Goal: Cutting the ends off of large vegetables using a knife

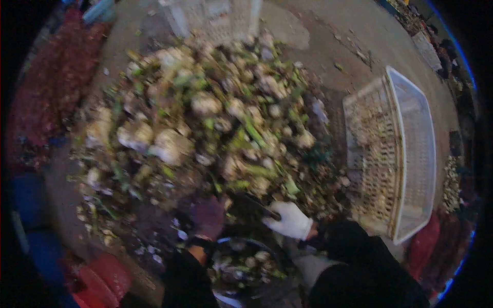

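Note:
A big heap of garlic bulbs with green and dry stalks (205,105) spreads on the ground in front of me. My right hand (290,220), in a white glove, is closed round the handle of a dark knife (257,205) whose blade points left, toward my other hand. My left hand (208,217), in a purplish glove, is low at the near edge of the heap; blur hides its fingers and anything in them. Just below both hands stands a dark round bucket (233,239), with trimmed-looking garlic pieces (251,264) inside.
A white plastic crate (415,149) rests tilted at the right of the heap, and another white crate (213,23) stands behind it. Red mesh sacks (59,77) lie at the far left. A red plastic object (100,280) and blue objects (33,205) are at the lower left.

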Demonstrator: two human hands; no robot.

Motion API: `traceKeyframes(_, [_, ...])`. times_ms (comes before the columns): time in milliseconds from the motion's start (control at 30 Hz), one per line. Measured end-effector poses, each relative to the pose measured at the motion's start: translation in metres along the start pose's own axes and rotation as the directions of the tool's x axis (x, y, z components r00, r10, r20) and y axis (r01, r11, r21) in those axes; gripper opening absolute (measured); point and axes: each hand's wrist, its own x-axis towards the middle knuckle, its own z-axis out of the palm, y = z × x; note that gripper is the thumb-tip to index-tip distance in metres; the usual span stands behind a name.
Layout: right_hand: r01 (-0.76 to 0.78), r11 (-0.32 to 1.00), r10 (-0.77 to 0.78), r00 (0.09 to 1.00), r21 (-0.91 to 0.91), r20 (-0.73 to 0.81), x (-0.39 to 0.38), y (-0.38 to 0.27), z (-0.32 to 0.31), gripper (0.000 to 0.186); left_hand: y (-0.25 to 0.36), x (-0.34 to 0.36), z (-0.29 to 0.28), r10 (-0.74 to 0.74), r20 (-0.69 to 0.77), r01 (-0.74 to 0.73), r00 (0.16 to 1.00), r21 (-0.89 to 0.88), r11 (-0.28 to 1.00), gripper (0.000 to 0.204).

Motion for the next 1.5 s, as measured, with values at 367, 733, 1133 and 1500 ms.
traceKeyframes(367, [0.025, 1.0, -0.025, 0.977, 0.002, 0.211, 0.002, -0.02, 0.011, 0.039, -0.013, 0.004, 0.046, 0.052, -0.142, -0.067, 0.988, -0.097, 0.993, 0.038])
traceKeyframes(733, [-0.052, 0.998, 0.047, 0.981, 0.021, 0.189, 0.0, -0.029, 0.004, 0.038, -0.038, -0.103, -0.061, -0.05, -0.113, -0.081, 0.992, -0.9, 0.429, 0.063])
traceKeyframes(1133, [0.339, 0.936, -0.299, 0.908, -0.093, 0.294, 0.001, -0.065, 0.021, 0.029, -0.027, -0.134, -0.016, 0.002, 0.036, 0.036, 0.999, -0.992, -0.124, 0.068])
traceKeyframes(1500, [0.449, 0.879, -0.417, 0.886, -0.158, 0.202, -0.001, -0.043, 0.032, 0.026, -0.009, -0.142, 0.001, -0.096, -0.058, -0.056, 0.994, -0.998, 0.025, 0.074])
